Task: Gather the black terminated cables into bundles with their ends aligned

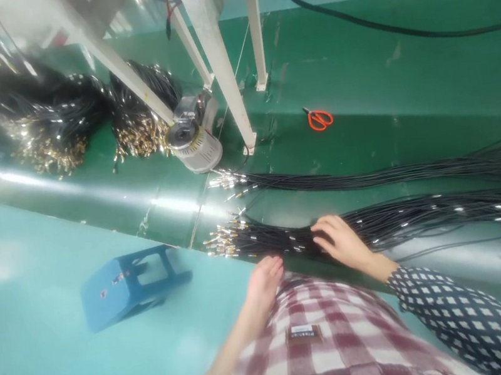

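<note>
A bundle of thin black cables [403, 220] with metal connectors at its left end lies along the near edge of the green work surface. My right hand [342, 242] rests at this bundle, fingers apart and slightly bent over the cables; it does not grip them. My left hand [265, 280] is at the near edge, close to the connector ends, with its fingers stretched out and nothing visible in it. Behind lies a second bundle of black cables [348, 178], also with metal ends on the left.
Red-handled snips [319, 119] lie farther back. A round grey-white device [196, 142] stands by the white frame legs [225, 71]. Heaps of coiled black cables [53, 117] fill the back left. A blue stool [128, 286] lies at the lower left. A thick black cord [371, 22] crosses the back right.
</note>
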A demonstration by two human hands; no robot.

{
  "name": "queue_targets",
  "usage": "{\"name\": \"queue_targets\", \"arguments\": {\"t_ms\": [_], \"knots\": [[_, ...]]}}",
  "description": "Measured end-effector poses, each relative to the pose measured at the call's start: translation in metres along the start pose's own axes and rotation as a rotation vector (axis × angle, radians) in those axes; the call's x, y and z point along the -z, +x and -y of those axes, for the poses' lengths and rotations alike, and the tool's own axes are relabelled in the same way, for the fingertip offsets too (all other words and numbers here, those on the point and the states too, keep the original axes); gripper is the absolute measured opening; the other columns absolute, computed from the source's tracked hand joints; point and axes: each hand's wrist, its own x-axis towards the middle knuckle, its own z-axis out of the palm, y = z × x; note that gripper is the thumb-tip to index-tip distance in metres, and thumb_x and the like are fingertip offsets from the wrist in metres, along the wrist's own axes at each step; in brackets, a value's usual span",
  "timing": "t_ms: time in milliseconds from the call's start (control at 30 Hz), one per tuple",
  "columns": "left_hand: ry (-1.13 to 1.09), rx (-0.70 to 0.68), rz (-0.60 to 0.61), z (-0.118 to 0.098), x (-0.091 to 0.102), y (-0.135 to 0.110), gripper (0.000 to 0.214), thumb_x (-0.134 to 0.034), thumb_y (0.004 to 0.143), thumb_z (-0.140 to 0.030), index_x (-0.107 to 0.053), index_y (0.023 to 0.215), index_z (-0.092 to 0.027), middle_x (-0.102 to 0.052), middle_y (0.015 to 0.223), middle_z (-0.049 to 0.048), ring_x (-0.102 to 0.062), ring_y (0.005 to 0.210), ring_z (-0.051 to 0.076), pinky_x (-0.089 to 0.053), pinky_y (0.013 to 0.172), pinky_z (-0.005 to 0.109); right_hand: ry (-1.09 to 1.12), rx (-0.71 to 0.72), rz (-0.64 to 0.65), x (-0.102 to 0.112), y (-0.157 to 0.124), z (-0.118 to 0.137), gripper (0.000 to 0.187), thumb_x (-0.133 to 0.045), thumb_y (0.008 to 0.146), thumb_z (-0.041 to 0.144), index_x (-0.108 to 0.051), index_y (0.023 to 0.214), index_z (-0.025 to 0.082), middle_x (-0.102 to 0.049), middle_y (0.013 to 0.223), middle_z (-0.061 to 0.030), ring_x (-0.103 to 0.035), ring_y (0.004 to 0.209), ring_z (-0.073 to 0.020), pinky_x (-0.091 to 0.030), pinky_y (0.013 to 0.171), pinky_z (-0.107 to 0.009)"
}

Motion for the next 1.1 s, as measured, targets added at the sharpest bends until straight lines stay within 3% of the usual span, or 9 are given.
{"name": "queue_targets", "arguments": {"t_ms": [167,300,400,500,600,700,833,967,1100], "knots": [[-0.062,0.005,-0.055,-0.002,-0.008,0.009,0.017,-0.058,0.086,-0.025,-0.053,0.073,-0.016,-0.056,0.062,0.0028,-0.064,0.062,0.014,-0.055,0.078,0.032,-0.05,0.056,0.123,-0.008,-0.028,0.005,0.022,-0.059,0.086,0.029,-0.061,0.107,0.021,-0.061,0.11,-0.0095,-0.053,0.104,-0.0255,-0.041,0.088,-0.041],[-0.045,-0.073,-0.116,0.004,0.003,0.003,0.01,-0.065,0.081,-0.019,-0.058,0.077,-0.013,-0.06,0.063,0.0034,-0.064,0.059,0.014,-0.054,0.068,0.028,-0.085,0.046,0.124,-0.02,-0.024,0.014,0.021,-0.059,0.087,0.026,-0.061,0.107,0.021,-0.062,0.11,-0.009,-0.054,0.105,-0.0255,-0.037,0.09,-0.042],[-0.063,-0.156,-0.138,0.003,0.014,-0.004,0.008,-0.066,0.08,-0.016,-0.059,0.077,-0.012,-0.065,0.07,0.005,-0.067,0.065,0.014,-0.054,0.071,0.026,-0.088,0.089,0.152,-0.026,-0.01,0.025,0.024,-0.06,0.086,0.027,-0.061,0.109,0.022,-0.062,0.112,-0.0082,-0.054,0.105,-0.0245,-0.036,0.091,-0.041],[-0.076,-0.224,-0.164,-0.01,0.022,-0.003,0.008,-0.063,0.082,-0.017,-0.058,0.077,-0.014,-0.065,0.07,0.0032,-0.067,0.067,0.012,-0.053,0.075,0.025,-0.098,0.097,0.155,-0.032,0.009,0.037,0.053,-0.068,0.079,0.038,-0.052,0.125,0.02,-0.054,0.129,-0.0118,-0.048,0.118,-0.0281,-0.034,0.097,-0.044],[-0.027,-0.219,-0.163,-0.026,0.026,0.005,0.011,-0.065,0.081,-0.021,-0.058,0.079,-0.014,-0.066,0.069,0.0056,-0.067,0.061,0.015,-0.053,0.068,0.028,-0.219,-0.001,0.219,-0.038,0.029,0.047,0.08,-0.077,0.068,0.042,-0.042,0.134,0.015,-0.046,0.138,-0.0188,-0.041,0.126,-0.0346,-0.032,0.102,-0.049],[0.031,-0.172,-0.131,-0.031,0.029,0.006,0.015,-0.068,0.079,-0.023,-0.057,0.079,-0.012,-0.069,0.071,0.0109,-0.068,0.061,0.019,-0.053,0.065,0.03,-0.309,-0.079,0.335,-0.041,0.042,0.054,0.058,-0.076,0.069,0.031,-0.053,0.118,0.011,-0.058,0.117,-0.0208,-0.053,0.109,-0.0355,-0.041,0.091,-0.047],[0.053,-0.046,-0.012,-0.016,0.026,-0.006,0.014,-0.068,0.078,-0.023,-0.061,0.078,-0.01,-0.071,0.082,0.0167,-0.069,0.072,0.021,-0.054,0.075,0.032,-0.292,-0.06,0.429,-0.043,0.038,0.064,0.024,-0.063,0.076,0.014,-0.058,0.099,0.011,-0.063,0.098,-0.0175,-0.061,0.093,-0.0307,-0.047,0.08,-0.04],[0.077,0.049,0.119,0.001,0.019,-0.012,0.021,-0.071,0.073,-0.026,-0.064,0.082,-0.009,-0.071,0.081,0.0173,-0.069,0.075,0.023,-0.052,0.077,0.034,-0.236,-0.09,0.525,-0.042,0.025,0.073,0.038,-0.057,0.069,0.001,-0.057,0.107,0.01,-0.063,0.103,-0.0192,-0.064,0.09,-0.0297,-0.048,0.075,-0.037],[0.102,-0.013,0.149,0.004,0.019,-0.011,0.027,-0.076,0.068,-0.027,-0.063,0.086,-0.013,-0.071,0.083,0.0112,-0.067,0.077,0.021,-0.05,0.077,0.031,-0.064,-0.145,0.64,-0.027,0.034,0.073,0.038,-0.062,0.066,0.009,-0.059,0.103,0.013,-0.068,0.099,-0.0148,-0.066,0.087,-0.0274,-0.049,0.072,-0.034]]}}
